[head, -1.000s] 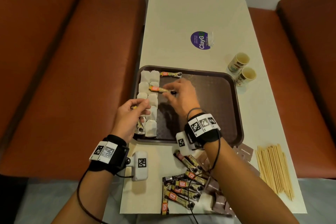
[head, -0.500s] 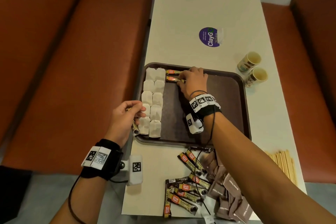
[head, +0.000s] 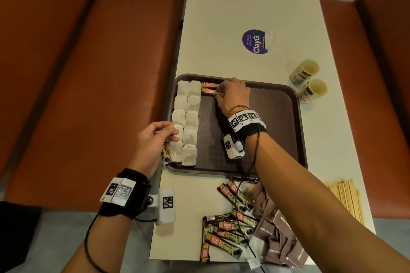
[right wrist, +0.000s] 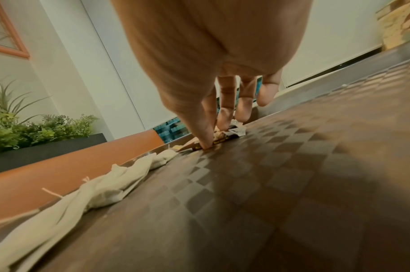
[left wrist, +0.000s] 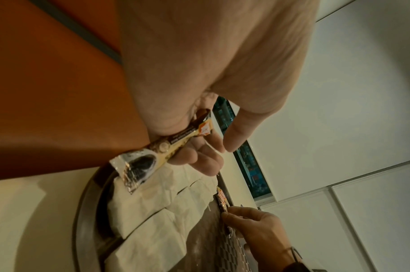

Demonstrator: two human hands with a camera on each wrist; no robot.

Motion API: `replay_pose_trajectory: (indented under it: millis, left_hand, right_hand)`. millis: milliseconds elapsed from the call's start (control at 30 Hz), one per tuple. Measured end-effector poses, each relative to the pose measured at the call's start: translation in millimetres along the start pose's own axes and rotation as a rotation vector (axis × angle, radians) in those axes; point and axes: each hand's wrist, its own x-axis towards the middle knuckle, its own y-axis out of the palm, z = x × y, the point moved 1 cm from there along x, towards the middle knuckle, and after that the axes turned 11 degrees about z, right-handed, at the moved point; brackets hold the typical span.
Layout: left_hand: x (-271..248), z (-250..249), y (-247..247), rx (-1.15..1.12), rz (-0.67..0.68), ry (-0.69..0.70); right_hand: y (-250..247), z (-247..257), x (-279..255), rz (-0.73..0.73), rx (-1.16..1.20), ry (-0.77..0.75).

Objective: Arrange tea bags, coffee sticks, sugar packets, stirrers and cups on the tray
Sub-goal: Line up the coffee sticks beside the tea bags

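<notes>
White tea bags lie in two columns along the left side of the brown tray. Two coffee sticks lie side by side at the tray's far edge, right of the top tea bags. My right hand pinches the nearer one; in the right wrist view thumb and forefinger hold this stick down on the tray floor. My left hand hovers over the tray's near left corner and grips another coffee stick, whose end hangs below the fingers.
Two paper cups stand right of the tray. Wooden stirrers lie at the table's right edge. Loose coffee sticks and brown sugar packets are piled near me. Orange benches flank the table.
My right hand carried a coffee stick from mid-tray to the far edge and laid it beside the first stick. The left hand has barely moved.
</notes>
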Motion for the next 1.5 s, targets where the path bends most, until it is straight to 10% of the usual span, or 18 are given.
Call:
replay_pose_trajectory:
  millis: [233,600,900,1500]
  left_hand:
    - [-3.6,-6.1,2.1,-0.177,0.061,0.017]
    - [-17.6,-10.0,9.7,-0.476,0.19,0.095]
    - [-22.1,-0.9,3.4,0.095,0.05,0.106]
    - [-4.5,0.6,11.6,0.211,0.0,0.139]
  right_hand:
    - [-15.7,14.4,-33.6,-0.022,0.232,-0.054]
    - [8.3,69.6,-155.2,0.446,0.656,-0.218]
    - [-10.7,50.0,-150.0,0.239,0.728,-0.226]
    - [-18.6,32.4,-119.2,-0.042,0.177,-0.356]
